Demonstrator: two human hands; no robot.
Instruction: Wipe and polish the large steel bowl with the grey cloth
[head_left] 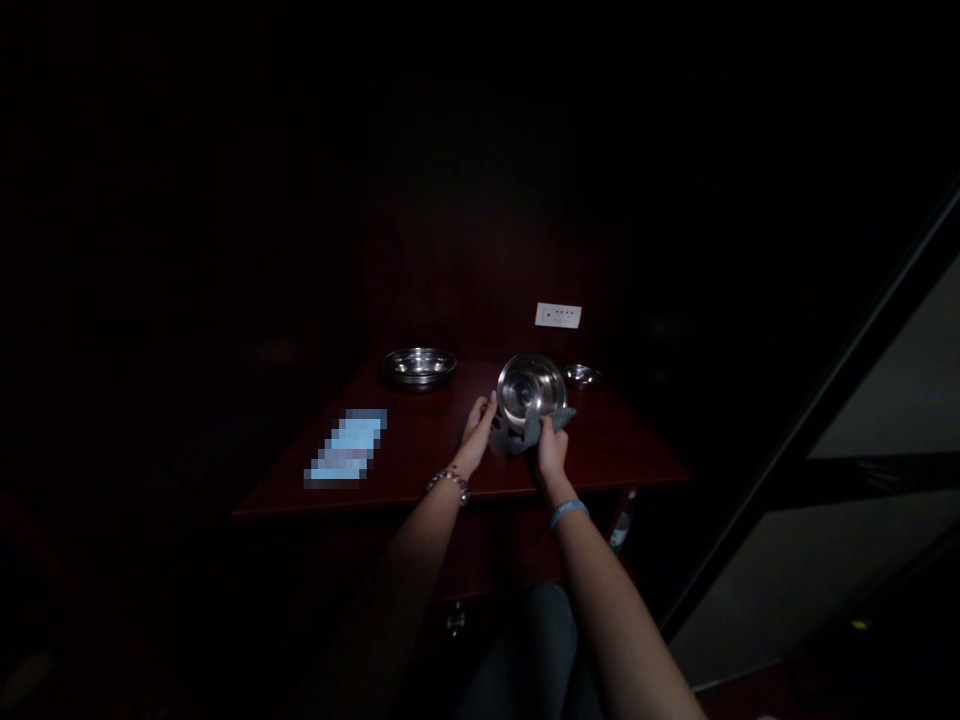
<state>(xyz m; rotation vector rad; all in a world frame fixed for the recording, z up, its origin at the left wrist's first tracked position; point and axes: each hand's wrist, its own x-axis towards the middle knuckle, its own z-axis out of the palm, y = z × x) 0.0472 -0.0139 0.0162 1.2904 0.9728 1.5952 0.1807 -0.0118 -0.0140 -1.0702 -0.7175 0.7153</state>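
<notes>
A shiny steel bowl [516, 385] is tilted over the dark red table, its hollow side facing me. My left hand [478, 430] grips it at the left rim, thumb up along the edge. My right hand [553, 446] is closed on a grey cloth [529, 428], which is pressed against the bowl's lower right rim. The fingers behind the bowl and cloth are hidden.
On the red table [420, 455], more steel bowls [418, 378] sit at the back left, and a small steel dish [582, 376] at the back right. A blurred-out bluish rectangle [347, 447] lies at left. A white socket plate [558, 316] is on the wall; a bottle [621, 525] stands below the right edge.
</notes>
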